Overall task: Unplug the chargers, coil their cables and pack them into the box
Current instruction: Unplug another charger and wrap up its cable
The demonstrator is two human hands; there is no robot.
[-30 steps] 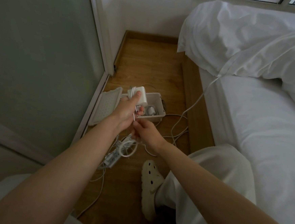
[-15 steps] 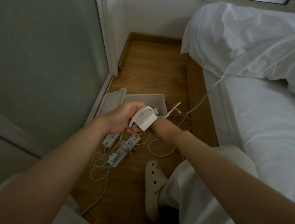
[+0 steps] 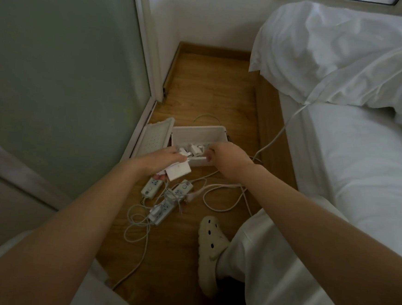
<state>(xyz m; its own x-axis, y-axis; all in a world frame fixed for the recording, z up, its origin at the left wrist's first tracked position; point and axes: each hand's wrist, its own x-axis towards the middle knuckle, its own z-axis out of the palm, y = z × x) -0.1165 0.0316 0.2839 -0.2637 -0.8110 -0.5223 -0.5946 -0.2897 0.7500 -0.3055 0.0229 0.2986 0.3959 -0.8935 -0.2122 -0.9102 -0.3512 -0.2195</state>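
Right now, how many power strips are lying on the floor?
3. One power strip lies partly under the left hand, which holds a charger; a second is beside it to the right; a third is nearer the shoe. More may be hidden.

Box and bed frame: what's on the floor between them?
Head view: one white cable comes down past the bed frame onto the wood floor beside the box. The right hand hides its near end. The rest is bare wood.

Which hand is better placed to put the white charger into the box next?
Left. The left hand grips the white charger just short of the open box. The right hand hovers at its near rim with curled fingers, holding no charger.
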